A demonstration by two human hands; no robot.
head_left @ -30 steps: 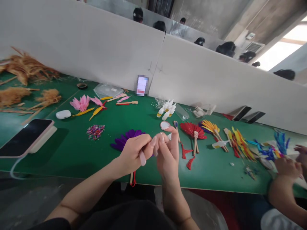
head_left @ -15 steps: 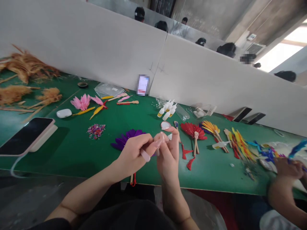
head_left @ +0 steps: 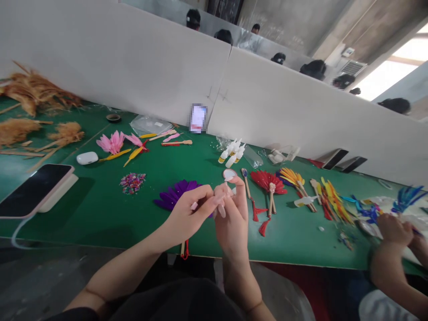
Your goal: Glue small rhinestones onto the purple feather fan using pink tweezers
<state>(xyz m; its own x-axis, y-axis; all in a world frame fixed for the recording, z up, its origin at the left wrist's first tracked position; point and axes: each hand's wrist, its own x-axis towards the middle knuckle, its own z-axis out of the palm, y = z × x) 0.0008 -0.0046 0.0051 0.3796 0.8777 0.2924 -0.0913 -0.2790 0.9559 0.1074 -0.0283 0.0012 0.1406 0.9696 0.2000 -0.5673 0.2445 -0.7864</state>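
Observation:
My left hand [head_left: 194, 205] and my right hand [head_left: 232, 218] meet above the front of the table, fingertips pinched together. Whatever they hold between them is too small or hidden to make out. A purple feather fan [head_left: 174, 192] lies beneath and behind my left hand, which covers part of it. The fan's wooden handle [head_left: 183, 248] and red cord [head_left: 186, 249] show near the table edge. Just beyond my right fingertips sits a small round white dish [head_left: 229, 174]. To the left lies a pile of colourful beads or sequins [head_left: 133, 183].
Small glue bottles [head_left: 231, 153] stand behind my hands. A red feather fan [head_left: 269, 182] and yellow feathers [head_left: 291, 177] lie to the right. At far right, a co-worker's hands [head_left: 396, 229] work near blue feathers [head_left: 408, 199]. A phone [head_left: 35, 189] rests at left.
My hands stay together, with the fingers shifting slightly. At far right, the co-worker's hands and blue feathers have moved to the left. The whole view has shifted a little.

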